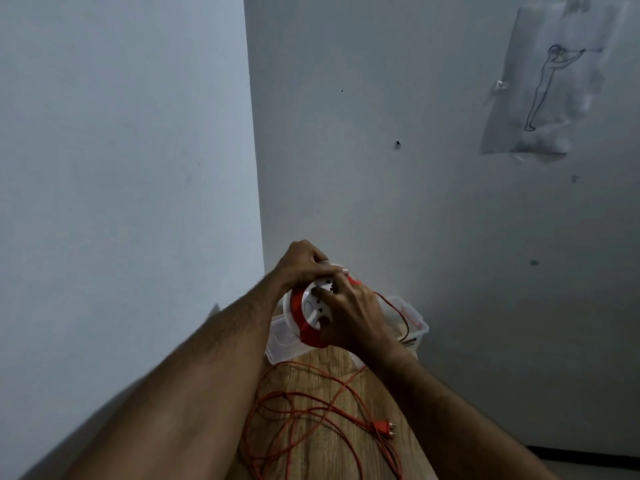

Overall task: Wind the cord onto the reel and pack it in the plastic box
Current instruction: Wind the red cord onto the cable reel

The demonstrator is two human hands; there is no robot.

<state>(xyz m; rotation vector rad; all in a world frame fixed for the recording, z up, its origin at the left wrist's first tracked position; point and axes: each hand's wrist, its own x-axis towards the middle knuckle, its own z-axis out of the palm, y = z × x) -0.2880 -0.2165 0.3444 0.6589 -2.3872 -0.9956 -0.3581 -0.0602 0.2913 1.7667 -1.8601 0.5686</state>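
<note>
both hands up on the reel (311, 311), held above the wooden table (346, 375). left hand (303, 266) curls over its top rim, right hand (353, 318) grips the front face. loose orange cord (301, 410) sprawls on the table, plug (384, 428) lying flat. clear plastic box (417, 323) sits behind the reel.

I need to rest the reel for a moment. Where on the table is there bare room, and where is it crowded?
Both hands, left and right, grip the reel above the plastic box. Bare wood shows on the table just in front of the box, and beside the plug toward the right edge. The middle and near left are crowded with loose cord.
</note>
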